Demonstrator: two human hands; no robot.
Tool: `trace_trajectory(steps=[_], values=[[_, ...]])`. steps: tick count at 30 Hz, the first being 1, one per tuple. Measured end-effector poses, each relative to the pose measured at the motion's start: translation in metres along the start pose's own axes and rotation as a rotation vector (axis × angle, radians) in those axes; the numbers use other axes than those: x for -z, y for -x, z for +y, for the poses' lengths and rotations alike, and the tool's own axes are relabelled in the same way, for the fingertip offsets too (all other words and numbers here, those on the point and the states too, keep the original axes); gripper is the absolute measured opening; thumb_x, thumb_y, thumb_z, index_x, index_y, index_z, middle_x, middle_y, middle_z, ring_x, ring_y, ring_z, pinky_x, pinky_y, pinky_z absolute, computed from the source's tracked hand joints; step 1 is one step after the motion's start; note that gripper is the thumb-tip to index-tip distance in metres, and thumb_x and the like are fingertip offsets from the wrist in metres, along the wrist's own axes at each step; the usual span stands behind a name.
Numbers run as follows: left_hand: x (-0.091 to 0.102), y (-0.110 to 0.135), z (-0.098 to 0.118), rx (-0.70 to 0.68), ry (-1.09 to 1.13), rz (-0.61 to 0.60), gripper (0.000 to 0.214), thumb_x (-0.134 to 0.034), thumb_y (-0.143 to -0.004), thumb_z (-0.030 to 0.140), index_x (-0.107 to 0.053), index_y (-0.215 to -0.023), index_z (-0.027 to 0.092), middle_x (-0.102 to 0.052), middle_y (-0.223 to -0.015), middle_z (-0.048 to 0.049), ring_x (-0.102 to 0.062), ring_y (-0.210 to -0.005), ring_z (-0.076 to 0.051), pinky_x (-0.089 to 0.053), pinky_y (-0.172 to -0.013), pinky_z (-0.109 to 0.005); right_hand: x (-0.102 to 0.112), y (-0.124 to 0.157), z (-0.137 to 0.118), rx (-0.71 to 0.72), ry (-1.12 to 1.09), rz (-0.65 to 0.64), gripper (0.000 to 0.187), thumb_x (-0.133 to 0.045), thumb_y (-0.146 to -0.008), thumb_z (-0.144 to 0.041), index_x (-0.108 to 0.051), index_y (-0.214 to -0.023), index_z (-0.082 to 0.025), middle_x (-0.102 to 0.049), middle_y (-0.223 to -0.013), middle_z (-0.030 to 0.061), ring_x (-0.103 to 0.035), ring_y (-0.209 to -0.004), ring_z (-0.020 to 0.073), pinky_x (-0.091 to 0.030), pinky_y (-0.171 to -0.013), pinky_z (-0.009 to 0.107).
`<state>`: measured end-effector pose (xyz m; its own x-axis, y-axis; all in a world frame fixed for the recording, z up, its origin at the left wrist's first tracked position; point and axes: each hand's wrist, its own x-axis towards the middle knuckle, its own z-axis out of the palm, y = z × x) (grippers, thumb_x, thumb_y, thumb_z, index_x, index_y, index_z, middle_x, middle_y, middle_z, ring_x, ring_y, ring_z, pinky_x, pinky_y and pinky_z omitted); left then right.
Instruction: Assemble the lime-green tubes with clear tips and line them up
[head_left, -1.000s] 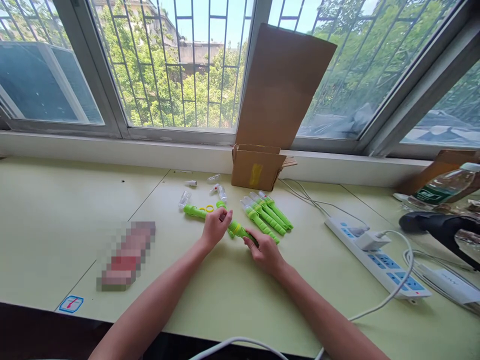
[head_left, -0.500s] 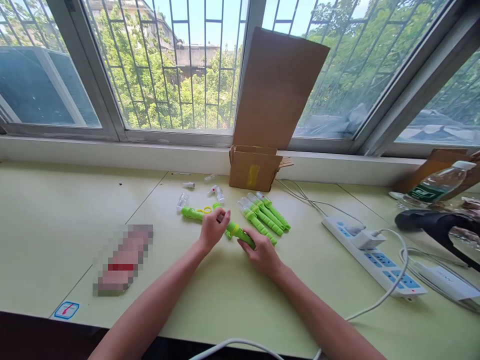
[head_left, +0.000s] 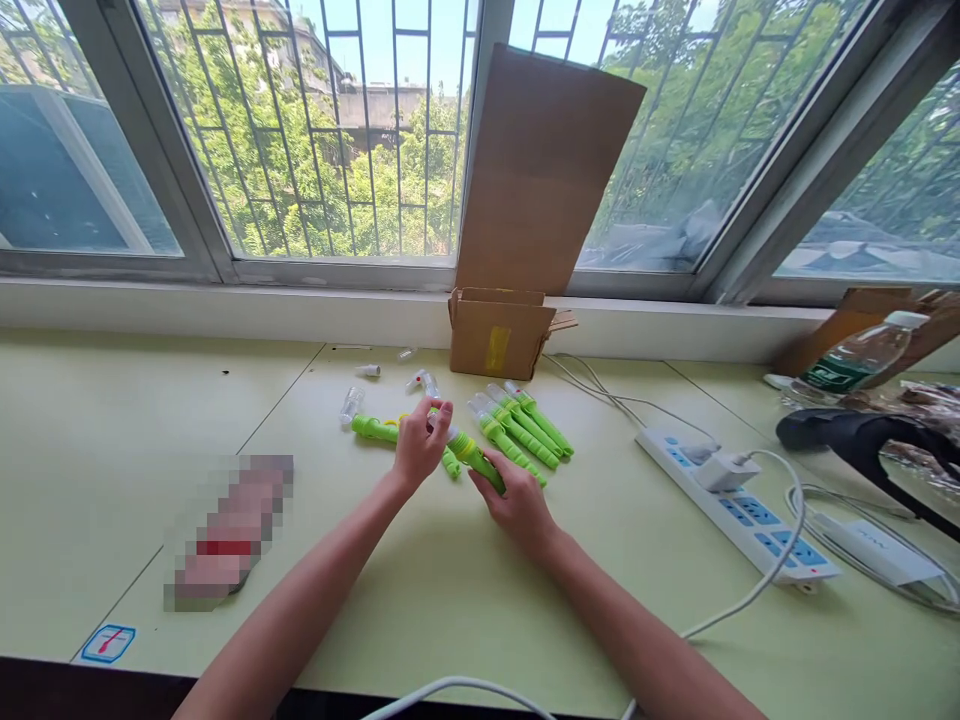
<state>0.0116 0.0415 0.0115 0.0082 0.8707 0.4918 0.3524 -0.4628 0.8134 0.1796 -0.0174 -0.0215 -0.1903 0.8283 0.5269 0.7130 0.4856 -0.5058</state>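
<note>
My right hand (head_left: 517, 505) grips the handle of a green plastic stick (head_left: 476, 458) with a yellow ring near its top. My left hand (head_left: 418, 440) pinches a small clear cap (head_left: 442, 430) at that stick's upper end. Just right of it lie three finished green sticks (head_left: 525, 425) with clear caps, side by side. Another green stick (head_left: 371, 428) lies to the left, behind my left hand. Loose clear caps (head_left: 349, 404) lie scattered on the pale green table (head_left: 465, 580) toward the window.
A small open cardboard box (head_left: 499, 335) stands at the sill with a tall flap leaning on the window. A white power strip (head_left: 739, 505) with cables lies to the right, a water bottle (head_left: 855, 362) and a black tool (head_left: 847, 432) beyond it. A blurred object (head_left: 229, 530) rests at left.
My left hand has brought the clear cap onto the top end of the green stick that my right hand holds. Both hands shifted slightly left in view.
</note>
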Motion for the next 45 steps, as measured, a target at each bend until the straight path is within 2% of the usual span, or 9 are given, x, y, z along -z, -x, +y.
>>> trace_trajectory(steps=[5, 7, 13, 20, 30, 38, 41, 45], values=[[0.005, -0.016, -0.007, 0.033, -0.011, 0.095, 0.044, -0.028, -0.09, 0.053, -0.056, -0.087, 0.019, -0.053, -0.055, 0.0012, -0.05, -0.046, -0.012, -0.034, -0.048, -0.023, 0.0, 0.0, -0.001, 0.007, -0.002, 0.01, 0.033, -0.049, -0.087, -0.036, -0.057, -0.114, -0.018, -0.07, -0.093, 0.0083, -0.066, -0.079, 0.0225, -0.05, -0.072, 0.031], [0.008, -0.025, -0.012, 0.076, -0.035, 0.123, 0.041, -0.032, -0.089, 0.053, -0.055, -0.083, 0.02, -0.055, -0.054, 0.0016, -0.051, -0.046, -0.012, -0.035, -0.048, -0.023, 0.0, 0.0, -0.001, 0.005, -0.003, 0.005, 0.033, -0.049, -0.087, -0.036, -0.057, -0.113, -0.018, -0.07, -0.092, 0.0081, -0.066, -0.078, 0.0225, -0.05, -0.071, 0.031], [0.02, -0.049, -0.029, 0.109, -0.153, 0.109, 0.038, -0.036, -0.087, 0.052, -0.055, -0.078, 0.02, -0.061, -0.056, -0.0003, -0.055, -0.048, -0.013, -0.037, -0.051, -0.024, -0.001, 0.0, 0.0, 0.008, -0.012, 0.016, 0.032, -0.049, -0.087, -0.037, -0.057, -0.111, -0.018, -0.07, -0.091, 0.008, -0.065, -0.077, 0.0222, -0.05, -0.07, 0.03], [0.028, -0.07, -0.053, 0.163, -0.371, 0.104, 0.028, -0.045, -0.084, 0.045, -0.058, -0.078, 0.021, -0.067, -0.071, -0.004, -0.061, -0.062, -0.018, -0.038, -0.056, -0.026, 0.0, 0.001, -0.003, 0.021, -0.032, 0.024, 0.032, -0.047, -0.089, -0.037, -0.056, -0.112, -0.018, -0.069, -0.09, 0.0081, -0.065, -0.078, 0.0217, -0.049, -0.069, 0.03], [0.03, -0.082, -0.076, 0.199, -0.571, 0.058, 0.022, -0.045, -0.085, 0.038, -0.058, -0.086, 0.021, -0.067, -0.085, -0.0072, -0.061, -0.08, -0.022, -0.041, -0.063, -0.029, 0.003, 0.001, -0.007, 0.042, -0.026, 0.021, 0.032, -0.046, -0.09, -0.036, -0.055, -0.113, -0.017, -0.069, -0.087, 0.007, -0.064, -0.075, 0.0202, -0.047, -0.063, 0.028], [0.025, -0.088, -0.091, 0.093, -0.695, -0.013, 0.018, -0.047, -0.084, 0.032, -0.057, -0.092, 0.02, -0.059, -0.099, -0.011, -0.054, -0.099, -0.025, -0.042, -0.081, -0.034, 0.002, 0.001, -0.007, 0.034, -0.023, 0.0, 0.031, -0.045, -0.09, -0.036, -0.054, -0.113, -0.017, -0.068, -0.088, 0.0075, -0.064, -0.076, 0.0209, -0.047, -0.066, 0.028], [0.021, -0.089, -0.094, 0.079, -0.716, -0.04, 0.021, -0.049, -0.083, 0.032, -0.057, -0.097, 0.019, -0.057, -0.103, -0.0121, -0.051, -0.103, -0.027, -0.04, -0.087, -0.036, 0.001, 0.001, -0.006, 0.027, -0.022, -0.002, 0.032, -0.045, -0.09, -0.037, -0.054, -0.113, -0.017, -0.069, -0.088, 0.0077, -0.064, -0.075, 0.0211, -0.048, -0.066, 0.029], [0.018, -0.092, -0.096, 0.104, -0.79, -0.109, 0.028, -0.05, -0.082, 0.034, -0.055, -0.106, 0.02, -0.054, -0.11, -0.0135, -0.046, -0.109, -0.03, -0.039, -0.088, -0.039, 0.001, 0.001, -0.005, 0.027, -0.025, -0.005, 0.032, -0.045, -0.09, -0.037, -0.054, -0.113, -0.017, -0.069, -0.088, 0.0076, -0.064, -0.075, 0.0208, -0.048, -0.066, 0.029]])
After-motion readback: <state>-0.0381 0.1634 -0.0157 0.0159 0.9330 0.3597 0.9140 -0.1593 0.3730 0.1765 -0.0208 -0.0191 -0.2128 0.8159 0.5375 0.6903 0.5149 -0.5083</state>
